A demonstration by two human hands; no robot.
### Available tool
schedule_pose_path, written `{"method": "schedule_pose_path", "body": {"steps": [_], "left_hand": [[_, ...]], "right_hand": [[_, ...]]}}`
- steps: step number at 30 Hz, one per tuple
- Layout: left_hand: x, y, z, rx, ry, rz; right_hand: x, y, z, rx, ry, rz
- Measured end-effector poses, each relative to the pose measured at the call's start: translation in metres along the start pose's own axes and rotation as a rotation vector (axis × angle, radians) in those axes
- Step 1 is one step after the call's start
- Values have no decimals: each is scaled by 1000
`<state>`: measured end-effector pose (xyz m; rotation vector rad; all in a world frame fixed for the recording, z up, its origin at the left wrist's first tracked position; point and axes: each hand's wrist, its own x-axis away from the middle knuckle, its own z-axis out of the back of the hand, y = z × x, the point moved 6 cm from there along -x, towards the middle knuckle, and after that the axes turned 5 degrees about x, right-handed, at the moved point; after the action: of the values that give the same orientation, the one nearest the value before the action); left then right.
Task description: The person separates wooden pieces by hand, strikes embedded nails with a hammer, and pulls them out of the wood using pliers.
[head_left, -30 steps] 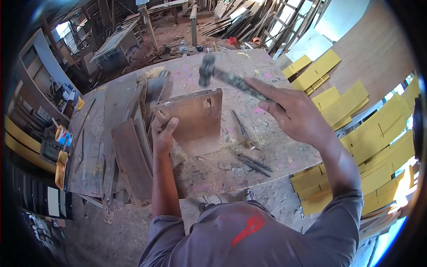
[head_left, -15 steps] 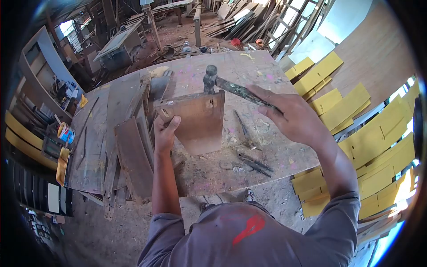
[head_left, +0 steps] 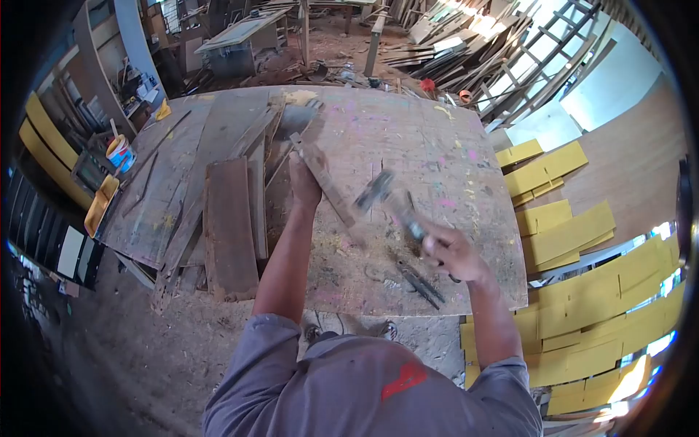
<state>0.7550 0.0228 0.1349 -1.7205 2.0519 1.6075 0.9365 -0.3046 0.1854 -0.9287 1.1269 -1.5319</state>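
My left hand [head_left: 306, 180] is closed around a brown wooden board [head_left: 325, 183], which is turned so that mostly its narrow edge faces me. In my right hand [head_left: 453, 253] is a hammer [head_left: 402, 211], gripped by its handle and blurred by motion. The hammer's head is just right of the board, with a small gap showing between them. On the worktable [head_left: 437, 160], below the hammer, lies a pair of dark pincers or pliers [head_left: 421, 282]. A thin dark tool, partly hidden by the hammer, lies behind it.
Brown boards [head_left: 229, 226] are stacked left of my left arm. A paint bucket [head_left: 120, 154] and a yellow tray [head_left: 100, 205] stand at the table's left edge. Yellow panels [head_left: 571, 237] line the right side. Scrap wood [head_left: 466, 54] is piled beyond the table.
The board has rotated from showing its broad face to nearly edge-on. The hammer has come down from above the board's top edge to its right side, and my right hand has lowered with it.
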Motion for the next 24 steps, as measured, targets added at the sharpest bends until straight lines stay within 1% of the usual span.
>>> {"method": "schedule_pose_path", "body": {"steps": [1,2,3,5,6,8,9,10,11,12,13,15,17,18,19,20,21,24], "left_hand": [[3,-3,-6,316,-186,84],[3,-8,7,67,89,-16],[7,-10,15,-197,382,-41],[11,30,-11,-378,354,-102],[13,29,-8,-589,443,-226],[-3,-12,11,23,92,-43],[-1,-13,3,325,-88,60],[4,-22,5,353,110,51],[1,-20,5,176,196,-36],[-1,-4,0,-3,293,-129],[2,6,-7,-82,333,-151],[8,27,-20,-244,421,-185],[-5,6,-18,-42,409,-141],[-2,-16,-4,-50,364,-67],[-1,-21,-3,-62,317,7],[-5,-19,-3,-174,352,-66],[-6,-6,-8,-218,375,-104],[-9,20,-34,-294,429,-217]], "right_hand": [[0,-11,-15,-43,-47,52],[0,-21,-23,-80,-91,109],[1,-22,-25,-54,-110,90],[3,-25,-33,0,-165,52],[3,-27,-37,25,-192,40],[-6,-33,-41,85,-242,32],[-7,-33,-44,108,-266,17],[-11,-20,-38,52,-249,29],[-18,-17,-27,-152,-65,-3],[-25,-15,-16,-349,108,-35],[-24,-8,-10,-552,281,-82],[-16,-17,-27,-317,41,-56],[-14,-32,-36,-74,-183,4],[-14,-32,-39,64,-209,8],[-13,-22,-29,-78,-77,-25],[-22,-10,-13,-205,50,-40],[-28,-2,-2,-328,161,-57],[-16,-10,-12,-117,-11,-98]]}}
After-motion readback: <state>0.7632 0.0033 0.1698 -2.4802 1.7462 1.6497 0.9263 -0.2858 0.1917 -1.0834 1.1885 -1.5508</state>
